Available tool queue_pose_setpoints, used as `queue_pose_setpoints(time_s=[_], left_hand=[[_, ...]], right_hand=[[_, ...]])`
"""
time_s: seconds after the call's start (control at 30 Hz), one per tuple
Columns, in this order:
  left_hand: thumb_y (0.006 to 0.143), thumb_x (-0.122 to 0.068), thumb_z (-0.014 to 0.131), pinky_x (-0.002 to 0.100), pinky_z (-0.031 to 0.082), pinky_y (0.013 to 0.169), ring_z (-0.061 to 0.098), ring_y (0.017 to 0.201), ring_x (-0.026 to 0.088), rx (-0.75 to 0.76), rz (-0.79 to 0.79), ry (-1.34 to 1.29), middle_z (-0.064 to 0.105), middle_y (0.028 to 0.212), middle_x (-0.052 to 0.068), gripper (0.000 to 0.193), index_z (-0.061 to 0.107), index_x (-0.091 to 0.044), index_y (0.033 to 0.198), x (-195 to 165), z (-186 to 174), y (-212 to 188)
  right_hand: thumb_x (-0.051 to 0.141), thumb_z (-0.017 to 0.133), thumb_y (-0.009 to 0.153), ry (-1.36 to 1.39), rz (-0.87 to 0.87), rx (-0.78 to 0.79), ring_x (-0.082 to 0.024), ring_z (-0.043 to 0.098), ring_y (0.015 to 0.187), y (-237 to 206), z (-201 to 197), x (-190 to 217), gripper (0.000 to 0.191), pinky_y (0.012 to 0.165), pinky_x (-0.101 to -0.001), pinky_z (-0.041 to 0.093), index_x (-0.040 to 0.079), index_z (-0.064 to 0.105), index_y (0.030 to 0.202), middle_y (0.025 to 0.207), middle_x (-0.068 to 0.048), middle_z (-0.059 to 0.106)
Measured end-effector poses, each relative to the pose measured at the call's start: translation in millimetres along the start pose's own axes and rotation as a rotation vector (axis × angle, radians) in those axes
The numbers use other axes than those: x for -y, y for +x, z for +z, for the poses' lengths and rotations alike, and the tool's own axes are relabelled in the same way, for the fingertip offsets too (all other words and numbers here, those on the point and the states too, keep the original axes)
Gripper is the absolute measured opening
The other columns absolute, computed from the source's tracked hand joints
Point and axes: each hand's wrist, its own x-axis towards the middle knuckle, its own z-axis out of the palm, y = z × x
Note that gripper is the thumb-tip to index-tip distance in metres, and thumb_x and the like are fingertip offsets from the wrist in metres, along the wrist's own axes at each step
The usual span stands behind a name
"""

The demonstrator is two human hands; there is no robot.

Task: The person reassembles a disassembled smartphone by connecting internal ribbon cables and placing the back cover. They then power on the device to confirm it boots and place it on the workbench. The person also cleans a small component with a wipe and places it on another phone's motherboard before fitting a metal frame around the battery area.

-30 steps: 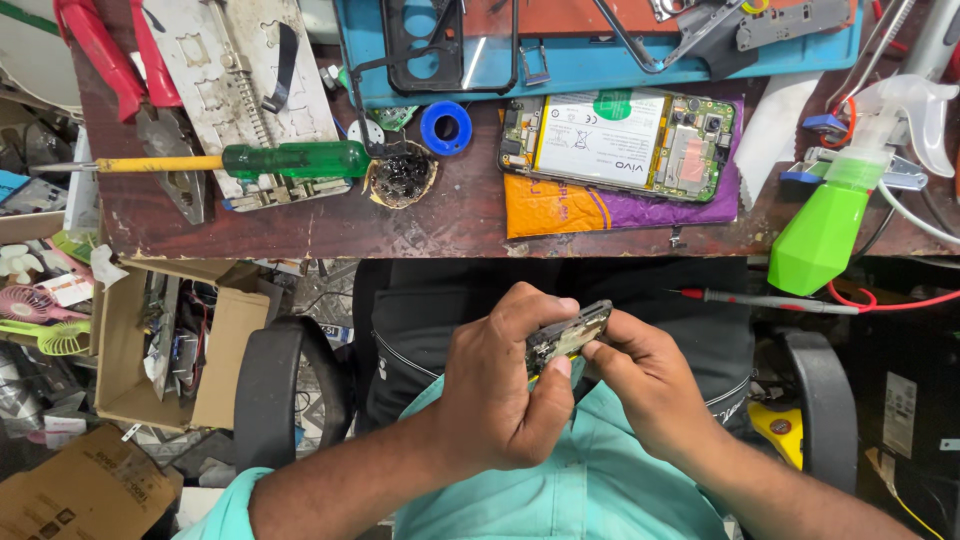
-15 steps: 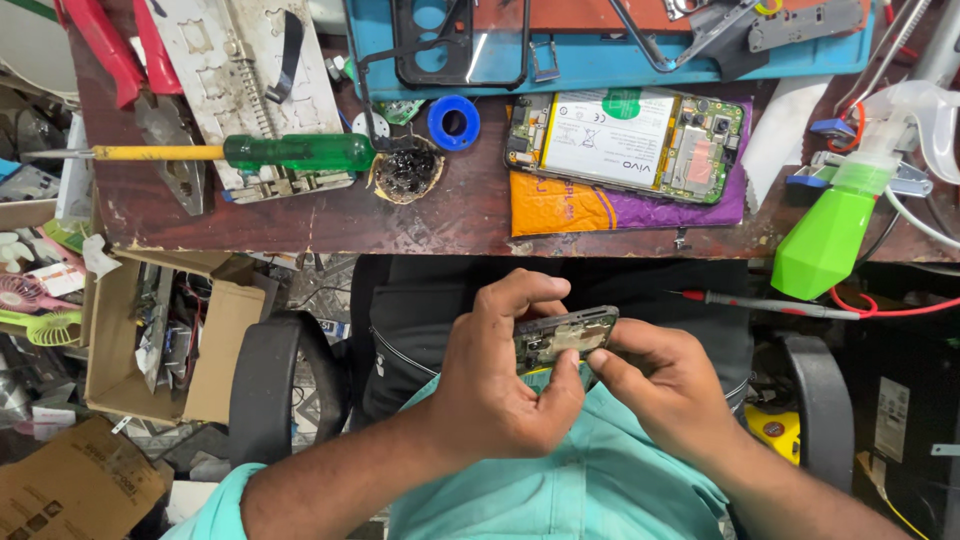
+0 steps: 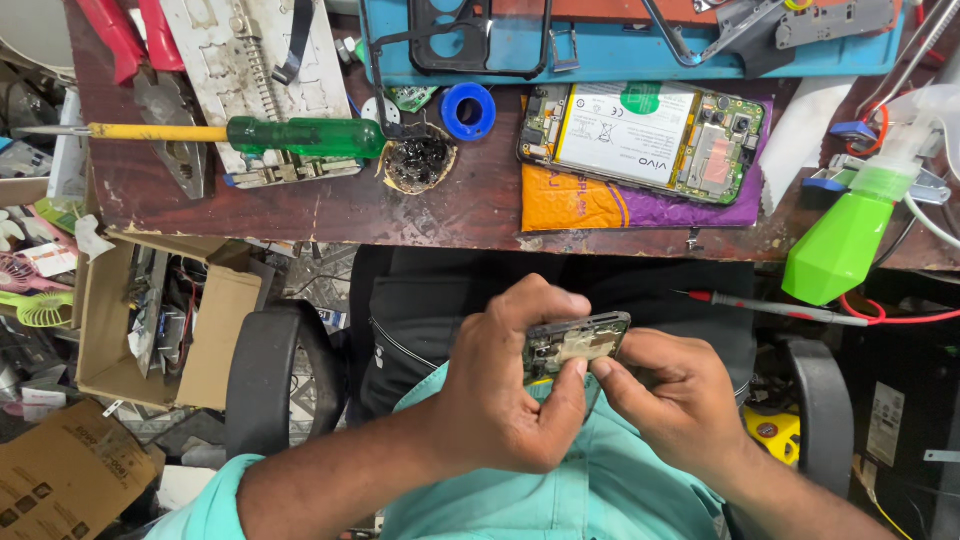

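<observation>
Right now both hands share one grip on a small opened phone frame with exposed green board and metal shielding [image 3: 577,343], held over the lap, below the near edge of the worn brown wooden desk [image 3: 330,210]: the left hand [image 3: 505,390] wraps it from underneath with thumb and fingers closed around its left end, while the right hand [image 3: 675,395] pinches the right end, its fingertip pressing at the exposed face. Held in mid-air with nothing under it, the frame could slip to the floor if either pinch loosens, and a hard press on the bare board might, I judge, bend or crack a part. On the desk, a second opened phone with white battery [image 3: 640,140] lies on an orange and purple pouch [image 3: 610,208], a small round tin of dark blackened paste [image 3: 417,163] sits beside a green-handled screwdriver [image 3: 230,135], and a green spray bottle [image 3: 845,245] overhangs the edge. To the left, an open cardboard box [image 3: 215,340] on the floor holds mixed scrap parts, too cluttered to tell apart.
</observation>
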Motion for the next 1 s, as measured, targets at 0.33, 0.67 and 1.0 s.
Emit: queue_pose_setpoints(time_s=[0.33, 0.67, 1.0], left_hand=[[0.095, 0.007, 0.061, 0.028, 0.05, 0.08, 0.053, 0.094, 0.012, -0.09, -0.195, -0.201, 0.051, 0.113, 0.013, 0.05, 0.036, 0.002, 0.138, 1.3, 8.1, -14.8], [0.094, 0.008, 0.061, 0.032, 0.047, 0.06, 0.058, 0.067, 0.017, 0.025, -0.031, -0.024, 0.058, 0.091, 0.012, 0.05, 0.039, -0.007, 0.137, 1.6, 3.2, -7.1], [0.097, -0.003, 0.055, 0.029, 0.053, 0.104, 0.063, 0.106, 0.01, 0.102, -0.356, -0.443, 0.065, 0.129, 0.013, 0.068, 0.032, 0.003, 0.161, -14.4, -12.8, 12.1]], right_hand=[[0.003, 0.061, 0.096, 0.121, -0.152, 0.13, -0.016, 0.07, 0.102, 8.3, -7.4, 10.8, 0.03, 0.089, -0.0277, 0.054, -0.007, 0.07, 0.123, 0.113, -0.013, 0.076], [-0.003, 0.068, 0.096, 0.096, 0.049, -0.058, -0.011, 0.051, 0.077, -2.8, 0.9, -27.0, 0.015, 0.062, -0.027, 0.043, -0.007, 0.077, 0.108, 0.086, -0.009, 0.064], [0.001, 0.059, 0.097, 0.795, 0.048, -0.115, -0.027, 0.071, 0.101, 6.3, -17.2, -26.2, 0.027, 0.09, -0.0393, 0.055, -0.015, 0.065, 0.118, 0.111, -0.021, 0.073]])
